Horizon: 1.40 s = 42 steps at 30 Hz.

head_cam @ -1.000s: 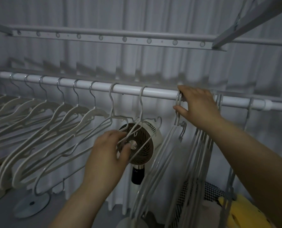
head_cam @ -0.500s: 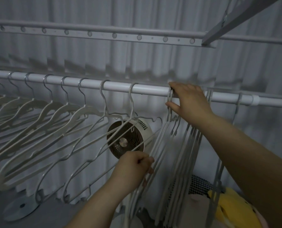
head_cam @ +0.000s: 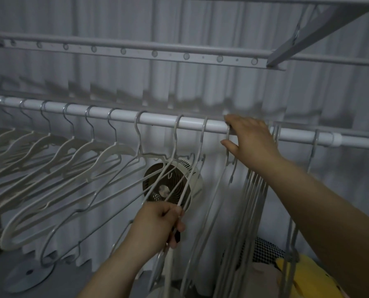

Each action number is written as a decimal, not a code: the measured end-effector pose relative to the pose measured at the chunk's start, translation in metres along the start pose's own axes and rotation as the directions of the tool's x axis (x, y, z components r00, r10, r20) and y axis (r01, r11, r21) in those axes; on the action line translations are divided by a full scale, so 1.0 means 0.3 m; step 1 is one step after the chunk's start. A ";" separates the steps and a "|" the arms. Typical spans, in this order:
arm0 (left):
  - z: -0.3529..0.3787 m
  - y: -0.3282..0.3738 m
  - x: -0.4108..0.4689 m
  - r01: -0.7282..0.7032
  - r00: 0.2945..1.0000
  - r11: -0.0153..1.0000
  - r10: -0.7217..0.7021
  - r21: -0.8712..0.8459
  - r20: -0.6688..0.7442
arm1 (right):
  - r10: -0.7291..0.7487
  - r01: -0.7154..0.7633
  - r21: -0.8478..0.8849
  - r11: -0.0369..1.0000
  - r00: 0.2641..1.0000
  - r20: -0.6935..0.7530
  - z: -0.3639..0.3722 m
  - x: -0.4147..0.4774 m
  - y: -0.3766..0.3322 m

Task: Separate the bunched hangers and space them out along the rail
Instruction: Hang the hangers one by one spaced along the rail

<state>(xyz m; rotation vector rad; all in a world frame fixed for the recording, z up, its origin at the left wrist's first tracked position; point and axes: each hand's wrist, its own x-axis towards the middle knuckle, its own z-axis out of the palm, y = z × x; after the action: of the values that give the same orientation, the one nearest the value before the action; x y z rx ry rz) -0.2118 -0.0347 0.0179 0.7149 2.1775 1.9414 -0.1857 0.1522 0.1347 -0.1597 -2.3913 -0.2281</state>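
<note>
White rail (head_cam: 162,120), pale grey hangers (head_cam: 106,153), yellow bundle (head_cam: 304,274), black-and-white houndstooth cloth (head_cam: 265,250).

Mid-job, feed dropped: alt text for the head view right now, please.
The left hand grips the wires of a thin hanger hooked on the white rail, while the right hand rests on the rail over the bunched hangers. Spaced hangers fill the rail's left; a fan stands behind.

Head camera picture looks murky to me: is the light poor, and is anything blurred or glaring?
Head view: light is dim and grey, with no glare; stepped shadows lie on the curtain above the rail; the whole frame is slightly soft, corners darker, yet hanger hooks stay readable.
</note>
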 end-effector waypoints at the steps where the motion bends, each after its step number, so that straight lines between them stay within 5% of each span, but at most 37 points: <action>1: -0.006 -0.001 -0.001 0.006 1.000 1.000 -0.006 -0.001 -0.004 | 0.001 -0.001 0.000 1.000 1.000 0.000 -0.001 0.001 -0.004; 4: -0.024 -0.004 -0.005 -0.024 1.000 0.993 0.025 0.114 -0.009 | 0.007 -0.007 0.003 1.000 1.000 0.006 0.000 0.006 -0.016; 7: -0.051 0.013 -0.032 -0.161 0.970 0.878 0.226 0.451 -0.092 | 0.008 -0.008 0.001 1.000 1.000 0.008 0.002 0.011 -0.030; 10: -0.113 0.022 -0.036 -0.309 0.692 0.519 0.698 0.797 -0.186 | 0.007 -0.007 -0.008 1.000 1.000 0.006 0.004 0.014 -0.038; 12: -0.154 0.010 -0.015 -0.274 0.596 0.385 0.787 0.881 -0.159 | 0.007 -0.007 -0.010 1.000 1.000 0.003 0.003 0.016 -0.043; 15: -0.177 -0.001 0.010 -0.091 0.865 0.531 0.461 0.843 -0.196 | 0.010 -0.010 -0.004 1.000 1.000 0.006 0.003 0.020 -0.053; 19: -0.185 -0.074 0.040 0.005 0.940 0.517 0.290 0.856 -0.181 | 0.018 -0.018 -0.003 1.000 1.000 -0.005 0.005 0.023 -0.064; 35: -0.215 -0.071 0.033 0.045 0.948 0.616 0.221 0.786 -0.228 | 0.060 -0.060 0.010 0.998 0.998 0.015 -0.007 0.019 -0.075; 42: -0.207 -0.016 -0.011 -0.008 0.896 0.652 0.342 0.758 -0.284 | 0.058 -0.058 0.013 0.998 0.998 0.015 -0.010 0.011 -0.072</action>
<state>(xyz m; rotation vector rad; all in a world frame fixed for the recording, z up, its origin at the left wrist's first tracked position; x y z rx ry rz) -0.2353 -0.0923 0.0224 0.6648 3.3546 1.2530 -0.1899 0.1306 0.1367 -0.2247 -2.3980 -0.1840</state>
